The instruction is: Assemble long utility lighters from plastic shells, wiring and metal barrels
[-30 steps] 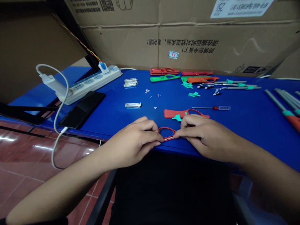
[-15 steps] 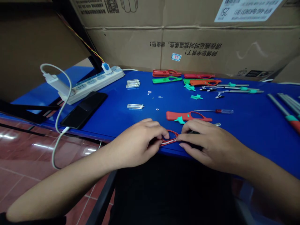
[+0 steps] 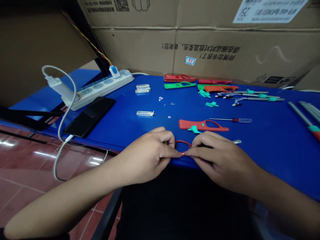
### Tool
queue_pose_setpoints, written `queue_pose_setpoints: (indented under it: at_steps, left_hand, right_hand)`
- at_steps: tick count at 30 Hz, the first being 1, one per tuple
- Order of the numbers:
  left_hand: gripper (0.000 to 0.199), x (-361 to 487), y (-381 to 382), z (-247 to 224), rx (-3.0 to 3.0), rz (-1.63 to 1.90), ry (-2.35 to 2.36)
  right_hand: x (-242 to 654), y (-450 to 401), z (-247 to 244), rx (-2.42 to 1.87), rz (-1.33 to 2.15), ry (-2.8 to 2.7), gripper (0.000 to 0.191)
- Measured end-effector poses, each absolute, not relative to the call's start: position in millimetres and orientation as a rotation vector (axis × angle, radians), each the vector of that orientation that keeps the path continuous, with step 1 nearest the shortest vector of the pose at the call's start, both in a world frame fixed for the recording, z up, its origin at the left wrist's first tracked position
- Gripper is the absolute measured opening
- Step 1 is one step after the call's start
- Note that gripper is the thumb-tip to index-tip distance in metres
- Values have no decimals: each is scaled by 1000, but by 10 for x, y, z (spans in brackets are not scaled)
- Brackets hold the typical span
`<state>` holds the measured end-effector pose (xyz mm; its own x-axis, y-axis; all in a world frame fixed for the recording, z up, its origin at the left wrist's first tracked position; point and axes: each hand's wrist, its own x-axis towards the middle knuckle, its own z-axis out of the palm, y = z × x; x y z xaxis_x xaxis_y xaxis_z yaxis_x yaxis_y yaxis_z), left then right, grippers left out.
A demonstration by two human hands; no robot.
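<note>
The red casing (image 3: pixel 183 141) looks thin-rimmed, looped; left hand (image 3: pixel 153 155) and right hand (image 3: pixel 220 156) pinch its opposite sides, fingers nearly closed.

From the red loop (image 3: pixel 183 141) between the left hand (image 3: pixel 152 155) and right hand (image 3: pixel 220 155), the red case (image 3: pixel 191 125) blocked 12 to 2 o'clock, the screwdriver (image 3: pixel 242 120) lying behind it at 2. Toward 11 o'clock, a lane ran between that case and 1 clear tube (image 3: pixel 144 113), past 1 tiny white piece (image 3: pixel 169 117). The phone (image 3: pixel 88 116) barred 10 o'clock. Bare table (image 3: pixel 272 143) left passage at 3 o'clock, beyond the right hand. A carton (image 3: pixel 140 50) walled off 12.
</note>
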<state>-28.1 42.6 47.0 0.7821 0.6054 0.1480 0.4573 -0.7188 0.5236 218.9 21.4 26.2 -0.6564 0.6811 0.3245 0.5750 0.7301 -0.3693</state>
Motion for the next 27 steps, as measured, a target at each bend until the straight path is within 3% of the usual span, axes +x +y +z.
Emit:
queue_pose_setpoints:
  at_steps: [21, 27]
  left_hand:
    - [34, -271, 371, 500, 2514, 377, 832]
    - [22, -263, 282, 543, 2457, 388, 893]
  right_hand:
    - [2111, 128, 264, -1057, 107, -2603, 27]
    - [2067, 134, 264, -1091, 80, -2621, 30]
